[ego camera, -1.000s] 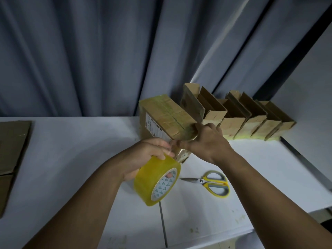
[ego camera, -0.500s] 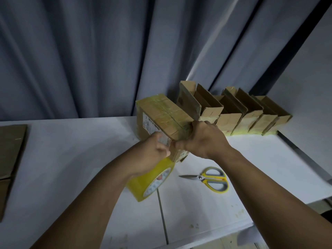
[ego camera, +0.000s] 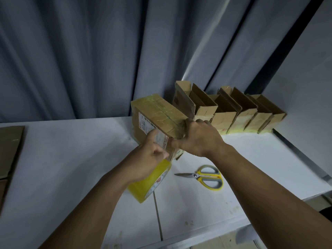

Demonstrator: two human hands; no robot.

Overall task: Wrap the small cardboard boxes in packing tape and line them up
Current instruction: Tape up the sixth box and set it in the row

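A small cardboard box [ego camera: 158, 112], taped along its top and bearing a white shipping label, stands on the white table [ego camera: 71, 159]. My right hand [ego camera: 199, 139] grips its near right corner, fingers curled over the top edge. My left hand [ego camera: 149, 159] holds a yellow roll of packing tape [ego camera: 149, 184] low against the box's near end, below the label. A row of several open cardboard boxes [ego camera: 233, 114] with yellowish taped bottoms stands behind, to the right.
Yellow-handled scissors [ego camera: 206, 177] lie on the table right of the tape roll. Flat brown cardboard [ego camera: 9, 150] rests at the left edge. A grey curtain [ego camera: 89, 51] hangs behind the table. The table's front edge runs near my forearms.
My left hand has carried the tape roll up against the box's near end and turned it downward. My right hand has kept its grip on the box corner.
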